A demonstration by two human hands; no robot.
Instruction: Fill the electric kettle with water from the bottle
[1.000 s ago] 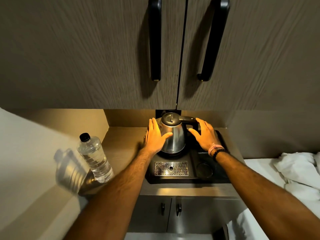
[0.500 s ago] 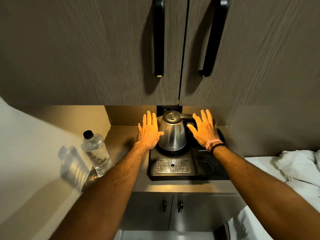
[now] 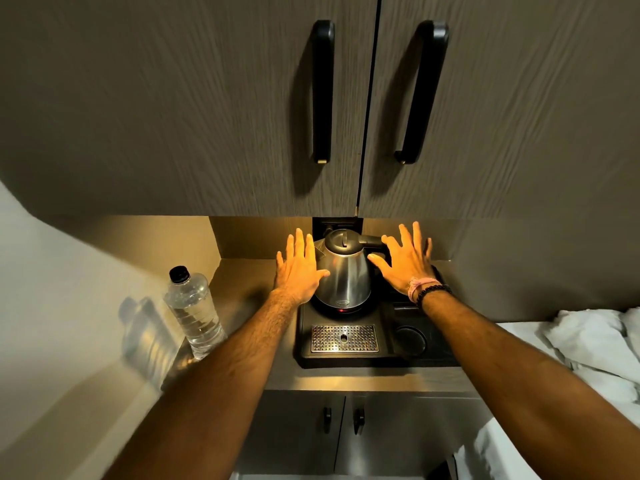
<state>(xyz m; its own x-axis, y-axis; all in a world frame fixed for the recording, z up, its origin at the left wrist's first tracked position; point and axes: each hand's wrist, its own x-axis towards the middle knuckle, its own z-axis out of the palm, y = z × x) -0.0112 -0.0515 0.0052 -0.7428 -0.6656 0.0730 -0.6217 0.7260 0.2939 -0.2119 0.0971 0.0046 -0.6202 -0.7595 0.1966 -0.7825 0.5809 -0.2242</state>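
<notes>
On the counter (image 3: 242,282) the kettle (image 3: 344,271) sits lid-shut on its black tray (image 3: 429,355), the capped bottle (image 3: 194,310) well apart to its left. Both hands have let go: left hand (image 3: 299,268) and right hand (image 3: 407,263) now hover either side, fingers (image 3: 298,242) spread, holding nothing. Filling seems not yet begun.

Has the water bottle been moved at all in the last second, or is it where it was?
No. The water bottle stands capped at the same spot by the left wall, left of the black tray; only the camera shifted. Neither hand touches it.
</notes>
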